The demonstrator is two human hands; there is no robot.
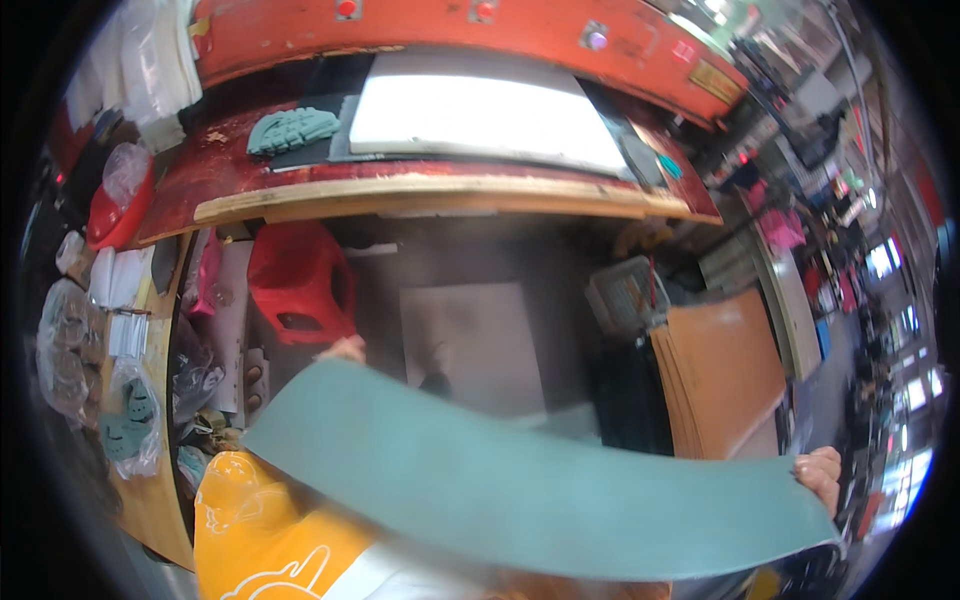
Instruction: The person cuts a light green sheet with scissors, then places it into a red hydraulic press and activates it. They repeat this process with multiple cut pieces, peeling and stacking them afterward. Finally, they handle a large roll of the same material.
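Observation:
A long grey-green flexible sheet point(540, 490) stretches across the lower part of the head view, sagging in a shallow curve in front of my body. My left hand point(346, 349) is closed on its far edge toward the left, with only the fingers showing above it. At the right end my right hand point(820, 478) grips the sheet's corner, fingers folded over the edge. The sheet hides the rest of my left hand and most of my forearms.
Ahead stands a red machine point(420, 38) with a worktable point(450, 195) bearing a white board point(480, 110) and green sole-shaped pieces point(290, 131). Below are a red stool point(295, 275) and a grey basket point(625, 292). Brown sheets point(730, 370) lean at right; a cluttered bench point(160, 490) is left.

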